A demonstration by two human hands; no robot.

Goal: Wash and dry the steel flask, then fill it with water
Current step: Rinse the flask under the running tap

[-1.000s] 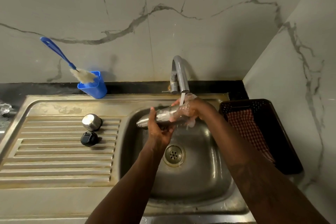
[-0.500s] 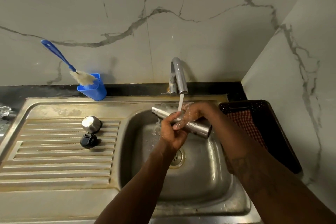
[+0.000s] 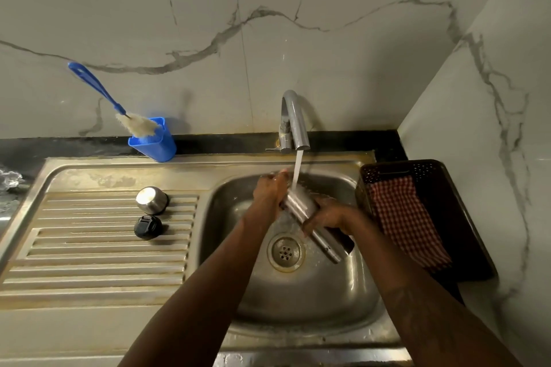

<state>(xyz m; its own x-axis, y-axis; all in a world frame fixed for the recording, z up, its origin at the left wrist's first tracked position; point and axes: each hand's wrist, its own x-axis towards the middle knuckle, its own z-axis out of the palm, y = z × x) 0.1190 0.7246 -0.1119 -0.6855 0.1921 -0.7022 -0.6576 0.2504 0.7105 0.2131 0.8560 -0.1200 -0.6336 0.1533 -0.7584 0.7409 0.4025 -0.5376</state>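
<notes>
Place: a kitchen, right at the washing-up corner.
Sink: steel sink (image 3: 298,304) with ribbed drainboard (image 3: 98,250); tap (image 3: 293,119) ran onto a steel flask (image 3: 323,243).
Walls: veined marble (image 3: 179,9) all round.
Extras: bottle brush (image 3: 98,89) stood in a blue holder (image 3: 156,144); checked cloth (image 3: 402,217) lay in a black basket (image 3: 441,211).

Two bare forearms show in the head view. The left forearm (image 3: 214,277) comes in from about 7 o'clock, and the right forearm (image 3: 417,301) from about 5 o'clock. Both are uncovered all the way to the frame edge. The right forearm carries a faint dark marking (image 3: 413,305) on its upper side, like a tattoo, too dim to make out. The left hand (image 3: 269,191) and right hand (image 3: 326,216), near the centre, are bare and glisten with wetness.
</notes>
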